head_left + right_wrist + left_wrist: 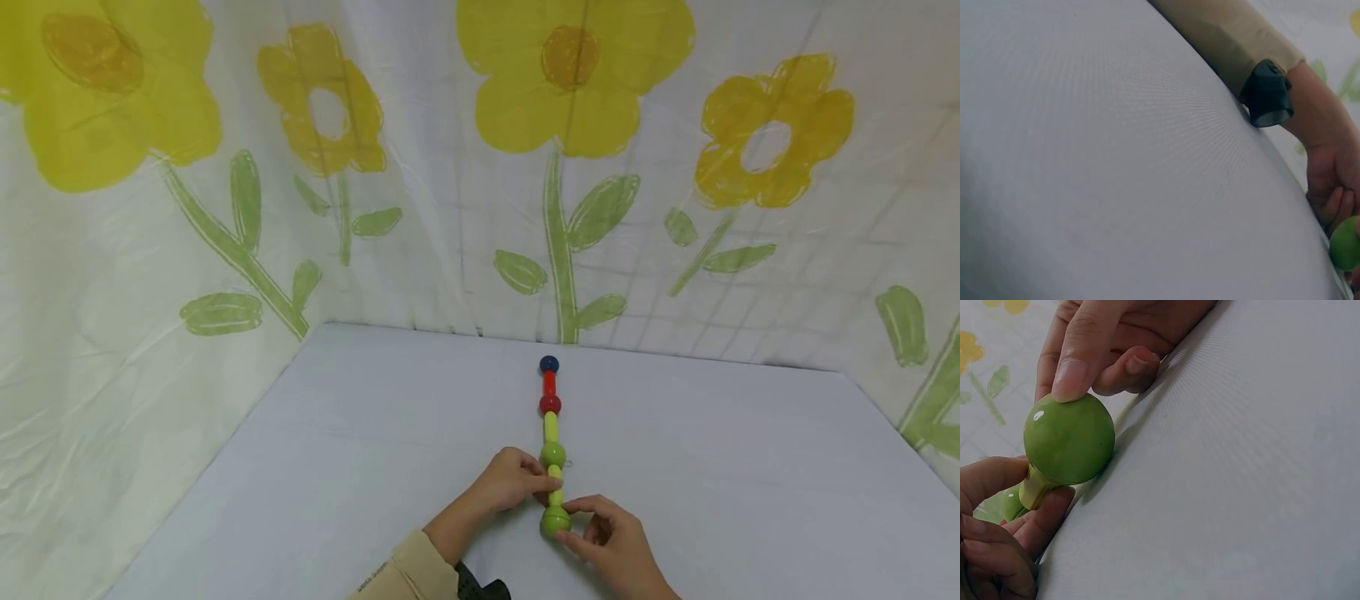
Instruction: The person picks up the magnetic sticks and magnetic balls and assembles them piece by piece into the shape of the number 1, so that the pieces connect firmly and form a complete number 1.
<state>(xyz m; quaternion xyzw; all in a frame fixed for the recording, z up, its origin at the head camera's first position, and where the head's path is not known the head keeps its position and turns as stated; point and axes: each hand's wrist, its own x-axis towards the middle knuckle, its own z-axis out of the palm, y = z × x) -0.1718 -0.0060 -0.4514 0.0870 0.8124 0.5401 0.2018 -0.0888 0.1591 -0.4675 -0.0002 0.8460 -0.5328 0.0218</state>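
Note:
A straight line of coloured balls and rods lies on the table. From the far end in the head view come a dark blue ball, a red rod, a red ball, a yellow-green rod and a green ball. My left hand pinches the nearer yellow-green rod between thumb and fingers. At the near end, my right hand grips another green ball from the right. That ball meets the rod's end in the left wrist view. Only part of it shows in the right wrist view.
The pale table spreads out on both sides of the line. Behind it hangs a white curtain printed with yellow flowers. A black wrist device sits at the cuff of the left beige sleeve.

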